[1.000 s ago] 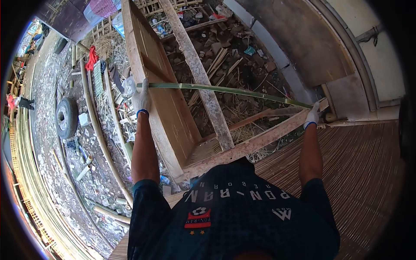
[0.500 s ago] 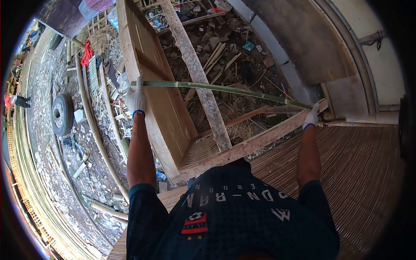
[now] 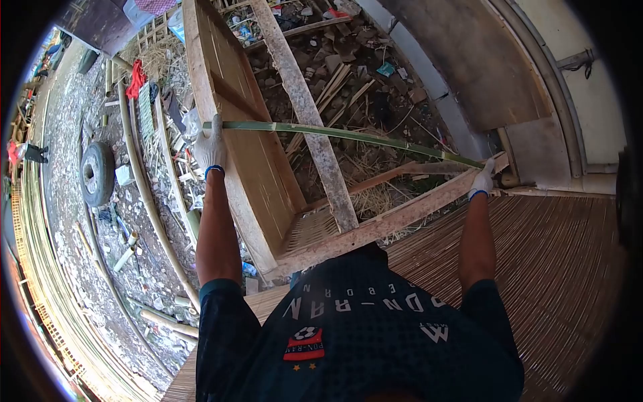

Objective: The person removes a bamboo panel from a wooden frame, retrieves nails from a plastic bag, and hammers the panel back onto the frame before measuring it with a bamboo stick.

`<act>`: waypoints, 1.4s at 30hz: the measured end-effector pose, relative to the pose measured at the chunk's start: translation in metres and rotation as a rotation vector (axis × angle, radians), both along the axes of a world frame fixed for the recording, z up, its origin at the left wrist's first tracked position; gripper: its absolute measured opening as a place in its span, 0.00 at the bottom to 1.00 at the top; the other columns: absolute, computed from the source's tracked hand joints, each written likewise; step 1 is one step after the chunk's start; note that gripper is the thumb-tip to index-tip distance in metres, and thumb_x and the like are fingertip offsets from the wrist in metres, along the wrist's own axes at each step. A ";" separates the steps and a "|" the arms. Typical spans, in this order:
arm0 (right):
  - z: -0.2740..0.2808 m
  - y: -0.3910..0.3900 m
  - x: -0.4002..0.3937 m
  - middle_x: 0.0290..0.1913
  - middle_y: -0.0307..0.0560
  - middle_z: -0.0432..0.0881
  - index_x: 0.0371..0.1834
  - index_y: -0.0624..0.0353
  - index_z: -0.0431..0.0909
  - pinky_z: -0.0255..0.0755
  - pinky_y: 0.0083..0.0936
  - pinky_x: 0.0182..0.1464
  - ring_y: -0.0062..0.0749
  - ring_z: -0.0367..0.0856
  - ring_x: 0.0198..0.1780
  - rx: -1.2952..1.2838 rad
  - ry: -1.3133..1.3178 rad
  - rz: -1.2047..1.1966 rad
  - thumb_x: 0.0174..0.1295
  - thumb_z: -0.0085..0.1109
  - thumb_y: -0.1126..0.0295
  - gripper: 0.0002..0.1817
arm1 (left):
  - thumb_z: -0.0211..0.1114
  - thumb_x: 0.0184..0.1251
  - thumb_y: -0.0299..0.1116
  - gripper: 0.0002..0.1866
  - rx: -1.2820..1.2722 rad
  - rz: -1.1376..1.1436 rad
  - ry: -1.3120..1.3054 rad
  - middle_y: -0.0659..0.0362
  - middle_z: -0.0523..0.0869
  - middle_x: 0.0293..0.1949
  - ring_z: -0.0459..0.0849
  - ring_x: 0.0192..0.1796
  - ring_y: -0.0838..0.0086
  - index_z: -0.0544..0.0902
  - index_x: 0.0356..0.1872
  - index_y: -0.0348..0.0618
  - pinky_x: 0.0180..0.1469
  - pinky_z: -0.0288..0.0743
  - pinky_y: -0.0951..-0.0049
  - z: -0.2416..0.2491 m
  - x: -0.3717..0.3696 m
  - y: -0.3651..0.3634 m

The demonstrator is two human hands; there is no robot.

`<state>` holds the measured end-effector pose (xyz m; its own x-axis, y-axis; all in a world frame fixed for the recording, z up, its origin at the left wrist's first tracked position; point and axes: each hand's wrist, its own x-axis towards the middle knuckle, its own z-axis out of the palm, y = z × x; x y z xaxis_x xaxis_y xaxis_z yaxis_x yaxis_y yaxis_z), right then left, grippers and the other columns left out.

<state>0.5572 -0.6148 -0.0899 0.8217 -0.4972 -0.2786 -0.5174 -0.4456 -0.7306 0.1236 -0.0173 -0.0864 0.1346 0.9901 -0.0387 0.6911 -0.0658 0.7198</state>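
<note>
A long green bamboo strip spans between my hands, bowed slightly and crossing above a mottled plank. My left hand, in a white knitted glove with a blue cuff, is closed on the strip's left end beside the top edge of a wooden side panel. At the strip's other end, my right hand, gloved alike, is closed around it next to the near wooden beam. Both arms reach forward, and the fingers are partly hidden from above.
Below the frame lies rubble with split wood and straw. Woven slat matting covers the right side. A grey wall bounds the far right. On the littered ground at left are a tyre, bamboo poles and a distant person.
The view has shifted very slightly. Both hands keep their hold on the bamboo strip, with almost no movement.
</note>
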 end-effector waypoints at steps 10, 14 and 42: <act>-0.004 -0.002 0.005 0.64 0.70 0.79 0.69 0.79 0.72 0.71 0.39 0.66 0.54 0.79 0.64 -0.065 -0.014 -0.025 0.60 0.43 0.15 0.65 | 0.62 0.64 0.74 0.44 -0.016 0.005 0.015 0.37 0.90 0.39 0.88 0.46 0.47 0.89 0.43 0.31 0.53 0.77 0.55 0.006 0.002 0.000; 0.001 -0.001 -0.002 0.64 0.66 0.80 0.67 0.80 0.73 0.73 0.37 0.63 0.49 0.81 0.61 0.066 0.001 -0.008 0.60 0.46 0.16 0.64 | 0.63 0.65 0.72 0.43 -0.072 -0.014 0.006 0.39 0.90 0.40 0.89 0.46 0.49 0.89 0.45 0.31 0.54 0.78 0.57 0.013 0.002 -0.002; 0.023 0.017 -0.016 0.60 0.57 0.81 0.70 0.77 0.71 0.78 0.32 0.57 0.41 0.83 0.55 0.211 -0.053 -0.024 0.66 0.52 0.25 0.56 | 0.63 0.64 0.73 0.44 -0.093 -0.014 -0.004 0.39 0.91 0.41 0.89 0.48 0.50 0.89 0.47 0.32 0.57 0.77 0.56 0.010 0.001 0.000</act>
